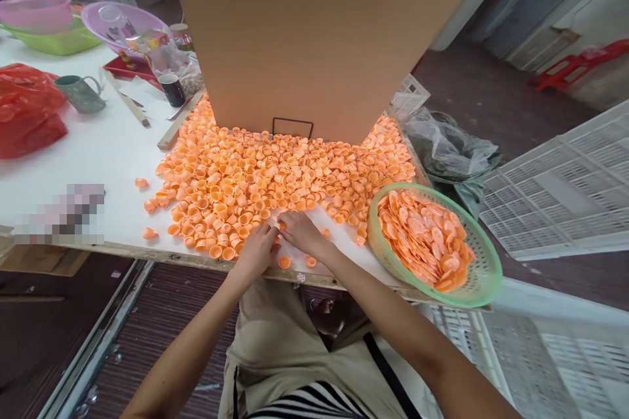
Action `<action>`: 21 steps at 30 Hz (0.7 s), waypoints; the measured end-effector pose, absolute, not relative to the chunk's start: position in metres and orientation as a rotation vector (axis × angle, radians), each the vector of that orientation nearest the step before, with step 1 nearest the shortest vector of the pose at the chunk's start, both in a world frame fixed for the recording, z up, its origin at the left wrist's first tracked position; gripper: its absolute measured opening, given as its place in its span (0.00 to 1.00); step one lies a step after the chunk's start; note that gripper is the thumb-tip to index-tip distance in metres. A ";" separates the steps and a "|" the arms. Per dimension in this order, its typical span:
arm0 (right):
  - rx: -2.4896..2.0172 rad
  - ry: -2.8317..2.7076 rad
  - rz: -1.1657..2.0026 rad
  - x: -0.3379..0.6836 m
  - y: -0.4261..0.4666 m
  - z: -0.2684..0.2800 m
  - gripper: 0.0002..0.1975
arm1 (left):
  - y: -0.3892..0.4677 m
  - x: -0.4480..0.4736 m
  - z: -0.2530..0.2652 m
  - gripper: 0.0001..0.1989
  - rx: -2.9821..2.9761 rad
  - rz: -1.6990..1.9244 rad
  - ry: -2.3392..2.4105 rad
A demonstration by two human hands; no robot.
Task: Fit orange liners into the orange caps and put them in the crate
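Note:
A wide heap of small orange plastic cups (236, 183) is spread over the white tabletop, many with their hollow ends up. At the heap's near edge my two hands are close together. The fingers of my right hand (301, 234) are bent in a pinch, with an orange cup (282, 225) at the fingertips. My left hand (256, 250) is closed just left of it, its fingertips curled inward; a bit of orange shows there, but what it holds is mostly hidden. A few loose cups, one of them upright (284, 262), lie just in front of my hands.
A green basket (491, 268) of flat orange pieces (425, 236) overhangs the table's right corner. Behind the heap rises a large cardboard box (314, 39). Leftward are a mug (81, 93), a red bag (29, 111) and basins (125, 23). White crates (565, 190) stand at right.

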State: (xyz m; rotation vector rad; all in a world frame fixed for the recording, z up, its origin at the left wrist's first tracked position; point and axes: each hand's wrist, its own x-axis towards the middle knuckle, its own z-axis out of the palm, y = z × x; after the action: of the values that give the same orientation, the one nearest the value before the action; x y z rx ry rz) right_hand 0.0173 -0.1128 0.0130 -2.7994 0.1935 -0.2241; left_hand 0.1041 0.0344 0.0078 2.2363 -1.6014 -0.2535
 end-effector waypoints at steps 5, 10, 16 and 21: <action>-2.891 0.186 -0.092 0.011 -0.109 0.023 0.03 | 0.040 0.102 0.014 0.12 2.202 -0.179 -1.583; -2.786 0.262 -0.203 -0.011 -0.110 0.032 0.08 | 0.049 0.081 0.025 0.07 2.240 -0.253 -1.501; -2.496 0.443 -0.458 -0.071 -0.117 0.048 0.07 | 0.033 0.063 0.022 0.09 2.274 -0.528 -1.607; -2.377 0.562 -0.616 -0.140 -0.125 0.065 0.09 | 0.017 0.062 0.023 0.10 2.108 -0.663 -1.539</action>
State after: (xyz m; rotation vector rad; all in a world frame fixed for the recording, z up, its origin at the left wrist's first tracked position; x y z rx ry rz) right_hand -0.1397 -0.1253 0.0646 -2.3772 0.5624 -0.6162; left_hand 0.0618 0.0171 0.0229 2.1080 -1.5387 -0.6633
